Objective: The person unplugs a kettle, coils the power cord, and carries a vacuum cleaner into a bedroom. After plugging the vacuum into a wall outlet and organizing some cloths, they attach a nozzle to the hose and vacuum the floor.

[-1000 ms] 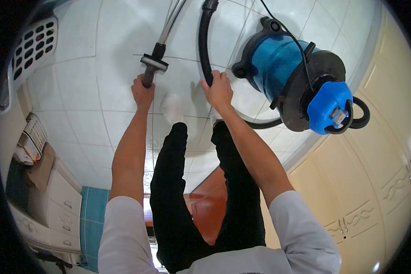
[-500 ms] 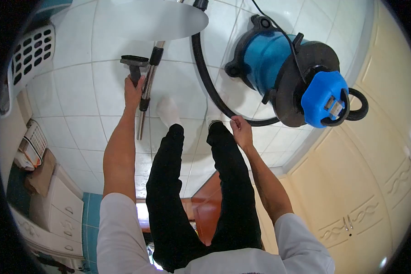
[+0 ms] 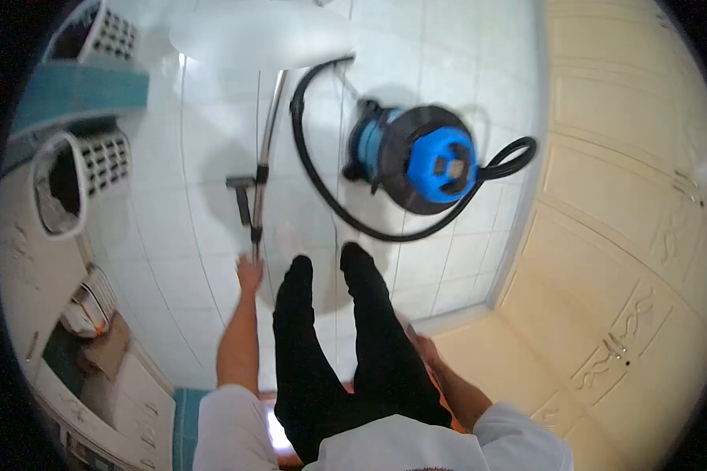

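Observation:
My left hand [image 3: 249, 276], fingers apart, overlaps the lower end of a metal vacuum tube [image 3: 268, 145]. Just beyond its fingers, a grey and black brush nozzle [image 3: 242, 195] lies on the tiles beside the tube. My right hand [image 3: 424, 349] is blurred next to my right leg, its fingers partly hidden. Ahead of my feet stands a drum vacuum cleaner [image 3: 416, 157] with a blue top and dark lid. Its black hose [image 3: 322, 184] curves over the floor, and one end goes out of sight behind a grey blurred oval.
White tiles [image 3: 212, 157] cover the floor. Cream cabinets [image 3: 597, 235] line the right side. At left are a white perforated basket [image 3: 106, 165], a teal ledge [image 3: 78, 98], another basket [image 3: 114, 35] and open shelving with a brown paper-like item [image 3: 106, 345].
My left hand has let go of the brush nozzle and drawn back toward me. The right hand has moved from near the hose to beside my leg. The view has risen and shifted.

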### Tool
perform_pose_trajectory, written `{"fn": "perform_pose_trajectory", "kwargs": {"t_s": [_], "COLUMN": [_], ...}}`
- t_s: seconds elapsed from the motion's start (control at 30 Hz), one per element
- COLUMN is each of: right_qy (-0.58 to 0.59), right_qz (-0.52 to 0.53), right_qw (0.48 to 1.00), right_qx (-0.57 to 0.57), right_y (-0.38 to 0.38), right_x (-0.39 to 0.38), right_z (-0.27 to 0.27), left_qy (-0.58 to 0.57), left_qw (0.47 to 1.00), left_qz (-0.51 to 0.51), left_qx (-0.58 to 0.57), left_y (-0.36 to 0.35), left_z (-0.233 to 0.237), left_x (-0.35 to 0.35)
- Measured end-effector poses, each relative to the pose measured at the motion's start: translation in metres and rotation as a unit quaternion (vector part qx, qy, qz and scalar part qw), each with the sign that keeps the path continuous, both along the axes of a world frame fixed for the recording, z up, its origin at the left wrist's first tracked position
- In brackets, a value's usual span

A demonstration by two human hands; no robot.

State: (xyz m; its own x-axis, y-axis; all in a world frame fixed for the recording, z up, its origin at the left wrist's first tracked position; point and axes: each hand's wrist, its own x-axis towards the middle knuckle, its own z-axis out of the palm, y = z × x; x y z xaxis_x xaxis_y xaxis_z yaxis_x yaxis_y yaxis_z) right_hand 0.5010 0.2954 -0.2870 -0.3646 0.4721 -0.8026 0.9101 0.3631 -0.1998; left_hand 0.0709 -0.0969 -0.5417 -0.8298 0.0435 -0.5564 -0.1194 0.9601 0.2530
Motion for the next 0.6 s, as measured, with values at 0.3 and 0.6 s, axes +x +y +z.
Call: {"fn": "perform_pose_trajectory", "kwargs": {"t_s": [0.3,0.6], "right_qy": [-0.026,0.070], "right_qz": [-0.161,-0.330], "right_qw": [0.984,0.941], "right_qx": [-0.069,-0.034], "right_y": [0.029,0.146], "right_x": [0.082,0.003], "right_z": [0.097,0.168], "left_qy": [-0.249,-0.194], "left_qw": [0.900,0.914], "left_qz": [0.267,0.297], "left_qx": [0.237,0.195], "left_y": [0.024,0.099], "left_z": [0.325,0.418], "left_x": [0.002,-0.011]}}
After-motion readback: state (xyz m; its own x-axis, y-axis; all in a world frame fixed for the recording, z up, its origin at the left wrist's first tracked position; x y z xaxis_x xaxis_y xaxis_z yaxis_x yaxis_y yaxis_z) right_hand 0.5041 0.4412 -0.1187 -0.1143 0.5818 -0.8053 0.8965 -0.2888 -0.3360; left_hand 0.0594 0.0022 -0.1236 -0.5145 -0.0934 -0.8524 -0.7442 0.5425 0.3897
